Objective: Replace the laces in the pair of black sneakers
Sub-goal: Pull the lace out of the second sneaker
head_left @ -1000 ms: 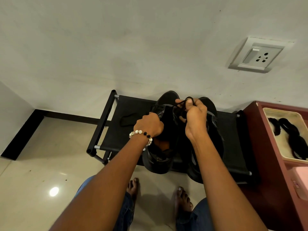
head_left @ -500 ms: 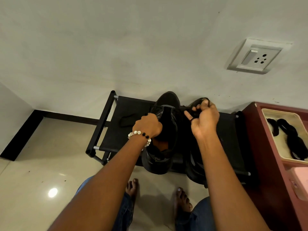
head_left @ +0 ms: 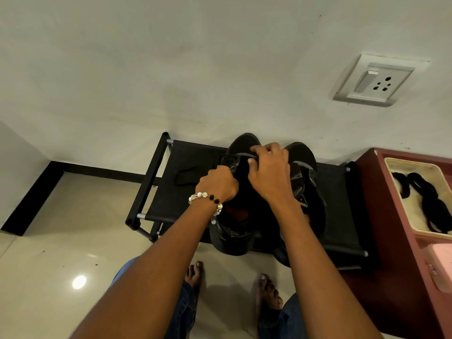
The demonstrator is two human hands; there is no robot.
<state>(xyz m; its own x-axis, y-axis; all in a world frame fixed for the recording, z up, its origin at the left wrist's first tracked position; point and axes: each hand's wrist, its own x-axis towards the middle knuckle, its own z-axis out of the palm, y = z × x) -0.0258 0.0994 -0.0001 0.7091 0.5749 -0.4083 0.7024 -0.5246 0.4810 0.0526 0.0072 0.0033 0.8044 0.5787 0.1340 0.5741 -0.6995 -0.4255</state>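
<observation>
Two black sneakers stand side by side on a low black fabric shoe rack (head_left: 193, 155) against the wall. My left hand (head_left: 217, 183), with a bead bracelet at the wrist, grips the left sneaker (head_left: 230, 243) by the side of its upper. My right hand (head_left: 269, 172) lies over the front of that same sneaker. Its fingers are curled at the eyelet area and pinch a black lace that is mostly hidden under the hand. The right sneaker (head_left: 303, 152) stands untouched just beside my right wrist.
A cream tray (head_left: 413, 166) holding coiled black laces (head_left: 425, 192) sits on a maroon cabinet (head_left: 391, 241) at the right, with a pink item (head_left: 442, 263) beside it. A small black piece (head_left: 186, 176) lies on the rack's left part. My bare feet (head_left: 195, 272) stand on the tiled floor.
My right hand, which held a lace loop up over the right sneaker, has come left and down onto the front of the left sneaker. My left hand has kept its grip.
</observation>
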